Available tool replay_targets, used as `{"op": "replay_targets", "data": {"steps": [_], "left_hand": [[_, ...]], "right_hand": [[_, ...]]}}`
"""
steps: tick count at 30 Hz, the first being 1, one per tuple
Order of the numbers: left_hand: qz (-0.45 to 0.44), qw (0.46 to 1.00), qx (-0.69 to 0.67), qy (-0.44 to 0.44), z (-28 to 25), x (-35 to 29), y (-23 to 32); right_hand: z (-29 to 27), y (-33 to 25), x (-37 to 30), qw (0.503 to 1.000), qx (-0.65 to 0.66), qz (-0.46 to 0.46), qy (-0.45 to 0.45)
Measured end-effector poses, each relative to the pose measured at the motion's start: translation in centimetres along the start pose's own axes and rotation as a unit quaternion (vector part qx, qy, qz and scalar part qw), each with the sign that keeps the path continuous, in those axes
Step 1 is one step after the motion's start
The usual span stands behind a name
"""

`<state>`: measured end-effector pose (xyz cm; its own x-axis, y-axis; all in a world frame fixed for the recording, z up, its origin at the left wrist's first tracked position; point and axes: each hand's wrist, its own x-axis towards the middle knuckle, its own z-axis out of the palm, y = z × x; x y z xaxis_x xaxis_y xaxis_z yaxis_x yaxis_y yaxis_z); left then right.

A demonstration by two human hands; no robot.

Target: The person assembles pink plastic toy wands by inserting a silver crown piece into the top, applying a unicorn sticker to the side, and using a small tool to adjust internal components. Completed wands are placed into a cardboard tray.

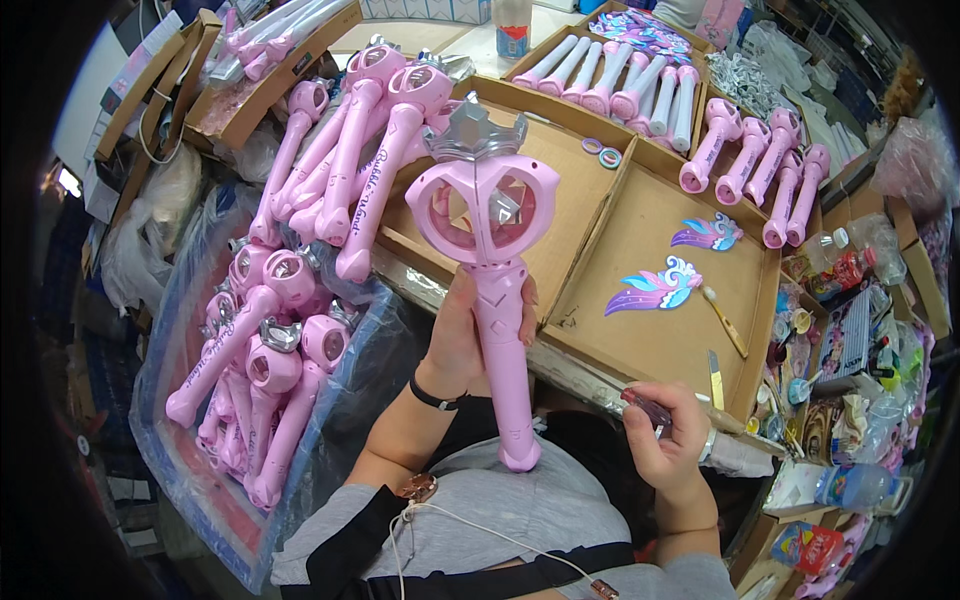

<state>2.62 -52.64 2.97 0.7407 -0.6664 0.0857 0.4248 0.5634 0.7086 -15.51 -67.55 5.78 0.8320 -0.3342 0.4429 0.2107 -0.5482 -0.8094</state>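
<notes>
My left hand (pixel 455 340) is closed around the upper handle of a pink toy wand (pixel 507 370). The wand stands upright in front of my chest, its silver crown (pixel 478 130) at the top and a round, windowed head below that. To the right, apart from the wand, my right hand (pixel 668 445) pinches a small dark red, see-through piece (pixel 648 408). Its exact kind I cannot make out. Beyond that hand, two purple and blue wing-shaped pieces (pixel 655 287) lie in a cardboard tray (pixel 620 345), beside a small yellow-handled brush (pixel 727 325).
Pink wands (pixel 375 180) are heaped on the left, with more in a plastic-lined crate (pixel 150 390) below. At the back right, a box holds white and pink handles (pixel 610 85). Several pink wand parts (pixel 770 155) lie beside it. Bottles and small tools (pixel 800 390) crowd the far right.
</notes>
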Motion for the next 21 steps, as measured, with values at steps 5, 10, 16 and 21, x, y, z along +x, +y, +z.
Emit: {"op": "replay_targets", "data": {"steps": [5,10,16,21], "left_hand": [[-0.005,1.0,-0.003,0.008,-0.3,-0.2,-0.2],[0.021,0.998,-0.022,0.047,0.1,-0.1,-0.3],[0.003,0.997,-0.037,0.062,0.2,0.0,-0.3],[0.01,1.0,-0.028,0.009,-0.1,-0.1,-0.2]], "right_hand": [[0.2,0.0,0.5,1.0,-0.016,-0.021,0.002],[0.3,0.0,0.7,1.0,-0.021,-0.019,0.002],[0.4,0.0,0.8,1.0,-0.016,-0.016,0.003],[0.6,-0.4,1.1,0.999,-0.028,-0.01,0.02]]}}
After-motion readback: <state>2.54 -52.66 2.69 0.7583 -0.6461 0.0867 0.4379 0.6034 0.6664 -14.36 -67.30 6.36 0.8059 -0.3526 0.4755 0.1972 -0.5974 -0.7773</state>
